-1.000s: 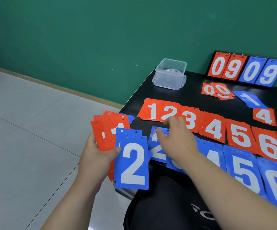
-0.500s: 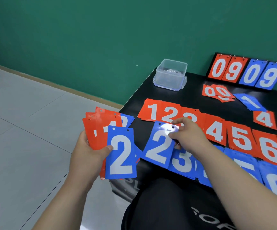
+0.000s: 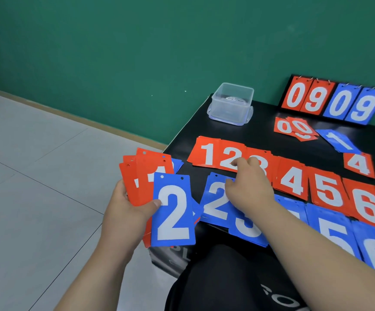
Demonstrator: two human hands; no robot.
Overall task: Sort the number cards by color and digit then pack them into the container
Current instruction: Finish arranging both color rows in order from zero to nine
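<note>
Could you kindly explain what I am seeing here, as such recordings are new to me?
There is no machine: a person wears a camera on the head, looking down at their own hands. The left hand holds a fan of cards, a blue 2 in front of red ones. The right hand touches a blue 2 card on the black table; whether it grips is unclear. Sorted there are a red row and a blue row. Behind stand a clear container and a scoreboard.
</note>
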